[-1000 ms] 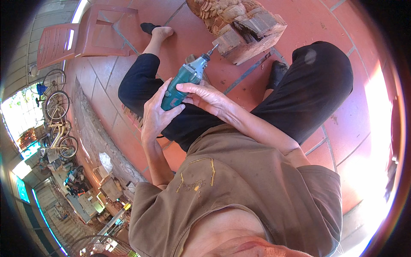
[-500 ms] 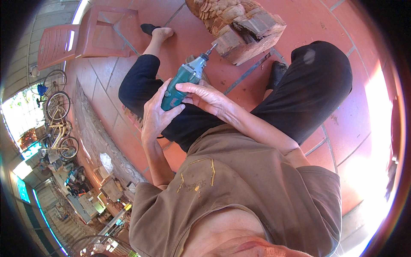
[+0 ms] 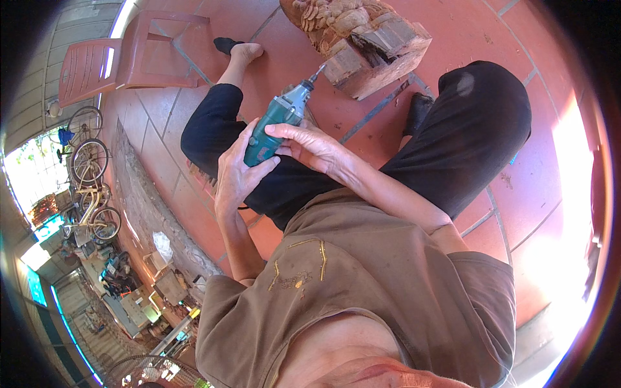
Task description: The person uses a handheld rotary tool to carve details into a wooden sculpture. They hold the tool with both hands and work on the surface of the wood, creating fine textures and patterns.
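Note:
A green die grinder (image 3: 275,126) with a grey nose and a thin metal bit (image 3: 317,73) is held in front of my lap, tilted up and to the right. My left hand (image 3: 234,169) wraps the rear of its body from the left, thumb along the underside. From the right, my right hand (image 3: 310,147) grips the body, its thumb lying across the casing. The bit's tip appears close to the near corner of a carved wooden block (image 3: 362,68); whether it touches, I cannot tell. Scale-like carving (image 3: 336,22) covers the block's far part, while its near end is rough and split.
Red floor tiles (image 3: 453,32) surround my bent legs. A reddish plastic chair (image 3: 162,55) lies at the far left. Bicycles (image 3: 90,161) stand along the left side, near a long rough log (image 3: 145,194). Benches with tools (image 3: 129,291) and a wire-caged fan (image 3: 155,372) are at lower left.
Almost nothing differs. Both hands keep the same grip on the die grinder, and the background has shifted very slightly in the view.

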`<state>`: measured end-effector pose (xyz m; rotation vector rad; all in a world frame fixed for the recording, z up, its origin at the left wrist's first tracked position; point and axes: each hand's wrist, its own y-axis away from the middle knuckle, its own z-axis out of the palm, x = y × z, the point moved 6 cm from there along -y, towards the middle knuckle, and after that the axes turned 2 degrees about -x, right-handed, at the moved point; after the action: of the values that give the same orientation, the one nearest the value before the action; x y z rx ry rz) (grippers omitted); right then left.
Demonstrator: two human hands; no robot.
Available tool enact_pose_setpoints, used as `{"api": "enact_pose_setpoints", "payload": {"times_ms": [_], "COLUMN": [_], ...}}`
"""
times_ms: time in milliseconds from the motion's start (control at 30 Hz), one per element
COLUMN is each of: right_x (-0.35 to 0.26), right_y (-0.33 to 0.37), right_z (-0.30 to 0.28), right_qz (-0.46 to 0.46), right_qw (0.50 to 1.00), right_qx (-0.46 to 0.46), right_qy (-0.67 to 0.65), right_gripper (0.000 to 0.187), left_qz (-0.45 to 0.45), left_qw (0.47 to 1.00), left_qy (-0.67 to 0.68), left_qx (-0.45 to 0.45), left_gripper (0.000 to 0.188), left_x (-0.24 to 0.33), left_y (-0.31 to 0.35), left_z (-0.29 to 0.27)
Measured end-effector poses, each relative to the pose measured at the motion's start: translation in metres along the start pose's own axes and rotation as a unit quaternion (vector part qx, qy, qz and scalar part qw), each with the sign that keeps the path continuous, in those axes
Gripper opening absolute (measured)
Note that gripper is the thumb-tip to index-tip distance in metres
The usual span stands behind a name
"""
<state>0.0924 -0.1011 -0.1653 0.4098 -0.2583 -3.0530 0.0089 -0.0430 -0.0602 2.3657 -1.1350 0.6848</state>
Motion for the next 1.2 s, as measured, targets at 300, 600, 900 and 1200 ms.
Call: {"api": "enact_pose_setpoints", "payload": {"times_ms": [300, 600, 900, 1200], "right_x": [-0.0043, -0.003, -0.0043, -0.0002], "right_y": [0.0027, -0.0009, 0.0049, 0.0039], "right_z": [0.0048, 0.0008, 0.0048, -0.0022], "right_qz": [-0.005, -0.012, -0.016, -0.01], "right_qw": [1.0, 1.0, 0.999, 0.999], "right_qx": [0.003, 0.007, 0.024, 0.035], "right_qy": [-0.01, 0.007, 0.029, 0.022], "right_gripper": [0.045, 0.044, 0.043, 0.042], "left_qz": [0.012, 0.001, 0.019, 0.03], "left_qw": [1.0, 1.0, 0.999, 0.999], "left_qy": [0.011, 0.013, 0.029, 0.015], "left_qx": [0.008, 0.027, 0.029, 0.022], "left_gripper": [0.078, 0.076, 0.075, 0.076], "left_x": [0.0003, -0.0036, 0.0001, -0.002], "left_y": [-0.0002, 0.0015, 0.0063, 0.0044], "left_z": [0.0008, 0.0044, 0.0025, 0.0052]}}
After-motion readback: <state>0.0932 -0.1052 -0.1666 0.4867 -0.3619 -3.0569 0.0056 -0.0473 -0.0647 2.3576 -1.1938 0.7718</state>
